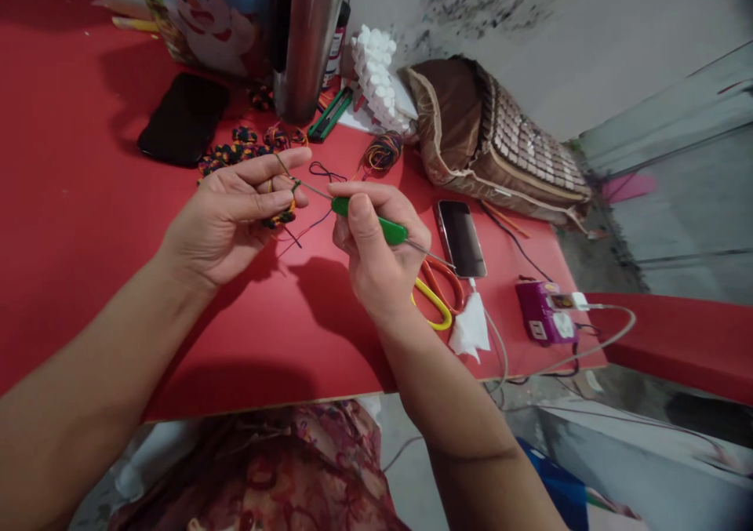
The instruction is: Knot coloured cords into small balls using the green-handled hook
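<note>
My right hand (380, 241) grips a crochet hook by its green handle (393, 230), and the thin metal shaft points left. The hook's tip meets a small dark loop of yarn at my left hand (244, 209). Between thumb and fingers, that hand pinches a small crocheted piece (281, 219) in dark green, orange and yellow. A strand of yarn runs up over the raised left index finger. Behind the left hand lie more crocheted pieces (232, 154) in the same colours. A small ball of multicoloured yarn (382, 152) sits farther back.
On the red table (247, 358) lie a black phone (185, 119), a green cutter (330, 114), scissors with yellow and orange handles (444, 288) and a charging phone (460, 239). A metal post (311, 45), a brown bag (500, 131) and a purple power box (544, 311) stand around.
</note>
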`<control>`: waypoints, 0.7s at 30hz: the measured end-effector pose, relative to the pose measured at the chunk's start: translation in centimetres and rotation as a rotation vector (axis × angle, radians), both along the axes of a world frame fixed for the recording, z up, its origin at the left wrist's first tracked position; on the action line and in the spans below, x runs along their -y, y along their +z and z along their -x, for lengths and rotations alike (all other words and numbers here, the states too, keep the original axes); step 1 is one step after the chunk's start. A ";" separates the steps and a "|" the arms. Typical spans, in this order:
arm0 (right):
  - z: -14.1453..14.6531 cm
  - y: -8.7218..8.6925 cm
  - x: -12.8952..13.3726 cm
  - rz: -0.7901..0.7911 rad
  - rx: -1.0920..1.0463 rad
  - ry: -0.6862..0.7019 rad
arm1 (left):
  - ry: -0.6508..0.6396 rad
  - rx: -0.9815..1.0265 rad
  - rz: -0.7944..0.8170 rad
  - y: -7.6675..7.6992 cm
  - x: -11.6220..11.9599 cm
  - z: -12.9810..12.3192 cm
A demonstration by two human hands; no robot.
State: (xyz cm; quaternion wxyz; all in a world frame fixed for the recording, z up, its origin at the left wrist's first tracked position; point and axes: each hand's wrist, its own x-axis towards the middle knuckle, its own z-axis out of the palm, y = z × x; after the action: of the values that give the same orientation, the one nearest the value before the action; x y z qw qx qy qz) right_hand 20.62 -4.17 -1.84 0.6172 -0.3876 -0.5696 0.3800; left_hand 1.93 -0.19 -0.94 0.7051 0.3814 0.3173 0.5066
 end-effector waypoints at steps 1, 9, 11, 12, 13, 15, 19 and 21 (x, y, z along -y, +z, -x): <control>-0.1 0.2 0.1 0.018 0.014 -0.006 | -0.001 0.007 0.009 0.0 -0.1 0.1; -0.8 1.1 0.3 0.051 0.014 0.003 | -0.127 -0.043 0.088 -1.0 -1.2 1.8; -0.9 1.1 0.3 0.043 -0.040 0.032 | -0.177 -0.036 0.089 -1.1 -1.3 2.1; -1.0 1.2 0.2 0.037 -0.073 0.055 | -0.194 -0.026 0.088 -1.1 -1.3 2.2; -1.0 1.1 0.1 0.033 -0.103 0.077 | -0.210 -0.016 0.088 -1.0 -1.3 2.2; -1.0 1.0 -0.2 0.052 -0.137 0.101 | -0.215 -0.002 0.086 -0.7 -1.0 1.9; -0.6 0.7 -0.8 0.132 -0.205 0.119 | -0.132 -0.013 0.064 0.1 -0.2 0.2; -0.3 0.5 -1.0 0.151 -0.241 0.137 | 0.006 0.004 0.000 0.3 0.3 -0.8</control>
State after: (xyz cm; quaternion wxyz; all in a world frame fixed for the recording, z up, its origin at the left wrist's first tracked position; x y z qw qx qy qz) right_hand 20.88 -3.18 -1.38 0.6229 -0.3444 -0.4864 0.5067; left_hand 2.77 -0.49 -0.67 0.7042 0.3795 0.3168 0.5097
